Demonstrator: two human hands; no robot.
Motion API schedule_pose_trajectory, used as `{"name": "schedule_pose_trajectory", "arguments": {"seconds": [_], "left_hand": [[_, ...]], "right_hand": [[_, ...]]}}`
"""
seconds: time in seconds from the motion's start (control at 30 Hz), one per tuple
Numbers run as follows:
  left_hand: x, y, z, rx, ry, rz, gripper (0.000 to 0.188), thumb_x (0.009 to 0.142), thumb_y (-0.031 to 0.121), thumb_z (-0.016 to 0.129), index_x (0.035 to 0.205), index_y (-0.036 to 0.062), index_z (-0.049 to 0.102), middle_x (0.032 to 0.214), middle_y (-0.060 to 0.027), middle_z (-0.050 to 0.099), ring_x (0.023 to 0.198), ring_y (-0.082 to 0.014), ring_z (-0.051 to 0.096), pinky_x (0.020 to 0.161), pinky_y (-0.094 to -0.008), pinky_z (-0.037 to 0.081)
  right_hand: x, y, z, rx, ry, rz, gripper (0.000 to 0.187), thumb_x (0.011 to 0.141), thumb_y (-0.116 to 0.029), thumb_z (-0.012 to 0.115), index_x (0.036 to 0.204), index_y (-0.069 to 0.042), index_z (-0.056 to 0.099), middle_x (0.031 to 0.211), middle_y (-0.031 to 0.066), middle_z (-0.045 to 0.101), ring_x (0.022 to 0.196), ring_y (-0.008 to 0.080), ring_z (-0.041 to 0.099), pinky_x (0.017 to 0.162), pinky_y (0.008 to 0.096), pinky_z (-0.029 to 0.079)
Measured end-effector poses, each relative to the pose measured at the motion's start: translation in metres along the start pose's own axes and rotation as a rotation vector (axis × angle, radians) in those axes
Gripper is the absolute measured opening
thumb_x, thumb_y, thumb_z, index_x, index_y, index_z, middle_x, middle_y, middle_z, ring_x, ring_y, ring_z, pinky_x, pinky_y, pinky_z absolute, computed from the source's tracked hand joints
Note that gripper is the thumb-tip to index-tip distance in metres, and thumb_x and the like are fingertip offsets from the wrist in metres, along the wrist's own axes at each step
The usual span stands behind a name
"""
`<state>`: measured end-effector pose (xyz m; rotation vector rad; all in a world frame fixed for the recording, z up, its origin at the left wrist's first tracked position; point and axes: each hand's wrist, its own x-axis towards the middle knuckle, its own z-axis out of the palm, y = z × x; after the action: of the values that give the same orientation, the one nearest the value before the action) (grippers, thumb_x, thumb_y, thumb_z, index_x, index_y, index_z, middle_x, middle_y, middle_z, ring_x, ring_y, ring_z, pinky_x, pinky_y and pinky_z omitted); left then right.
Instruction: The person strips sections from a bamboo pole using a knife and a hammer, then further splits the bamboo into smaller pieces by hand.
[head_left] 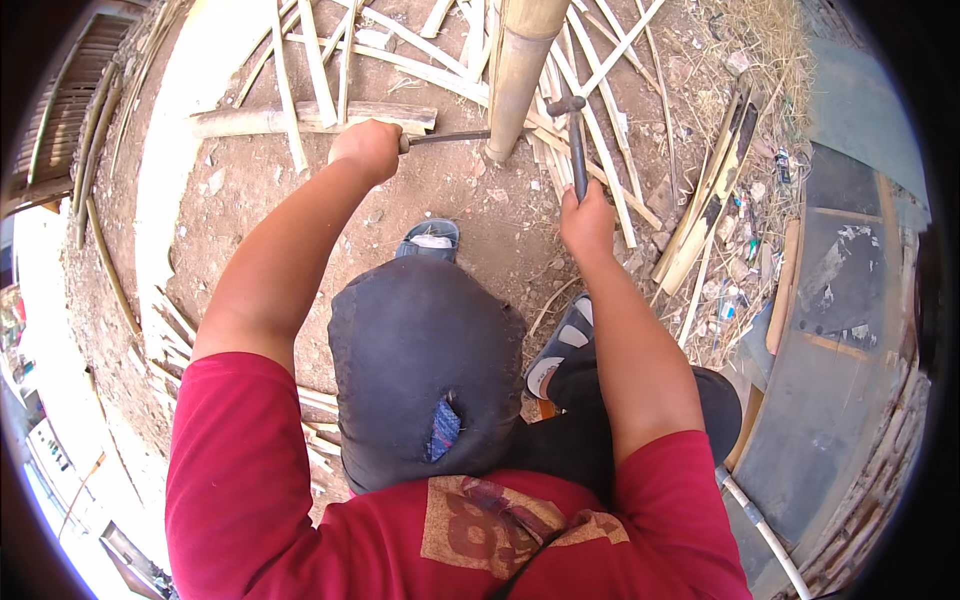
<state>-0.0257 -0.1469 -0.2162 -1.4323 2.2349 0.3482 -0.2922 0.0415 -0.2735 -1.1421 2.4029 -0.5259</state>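
My left hand [366,150] is closed around the handle of a long knife [450,137], its dark blade running right to a bamboo pole [522,70]. The blade meets the pole near its lower end; whether it is cut into the pole or lies behind it, I cannot tell. The pole comes in from the upper edge and ends above the dirt ground. In my right hand [587,222] is a hammer [577,150], gripped by its dark handle. The hammer's head is up, just right of the pole and apart from my left hand.
Split bamboo strips [420,65] lie scattered beyond the pole. A thick bamboo piece [260,121] lies left of it. More split pieces [712,190] and litter are at the right, beside a dark panel [840,270]. My sandalled foot [428,238] is below the blade.
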Motion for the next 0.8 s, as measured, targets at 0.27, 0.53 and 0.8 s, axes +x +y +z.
{"name": "schedule_pose_trajectory", "arguments": {"seconds": [0.27,0.53,0.8], "left_hand": [[0.009,-0.003,0.009,-0.01,0.023,0.005,0.023,0.093,0.013,0.06,0.113,0.0118,0.071,0.107,-0.0157,0.075,0.102,-0.0339,0.073,0.091,-0.0449,0.058],[0.009,-0.007,0.012,-0.022,0.004,-0.026,0.024,0.095,0.014,0.058,0.114,0.0116,0.071,0.108,-0.0154,0.075,0.102,-0.0342,0.073,0.091,-0.0455,0.058],[0.007,-0.015,0.022,-0.01,-0.008,-0.008,0.025,0.094,0.015,0.057,0.115,0.0095,0.07,0.108,-0.0171,0.074,0.103,-0.0342,0.072,0.091,-0.0454,0.058]], "right_hand": [[0.0,0.0,0.007,-0.125,-0.086,-0.019,0.026,0.101,-0.027,0.057,0.101,-0.001,0.056,0.083,0.0275,0.069,0.082,0.0486,0.069,0.074,0.0565,0.054],[-0.016,-0.003,0.017,-0.03,0.004,-0.05,0.027,0.101,-0.028,0.059,0.104,-0.002,0.056,0.082,0.0269,0.069,0.079,0.0496,0.068,0.07,0.0571,0.051],[-0.013,-0.02,0.003,0.202,0.15,0.022,0.027,0.1,-0.027,0.059,0.103,0.0,0.056,0.086,0.0294,0.07,0.084,0.05,0.069,0.075,0.0569,0.053]]}}
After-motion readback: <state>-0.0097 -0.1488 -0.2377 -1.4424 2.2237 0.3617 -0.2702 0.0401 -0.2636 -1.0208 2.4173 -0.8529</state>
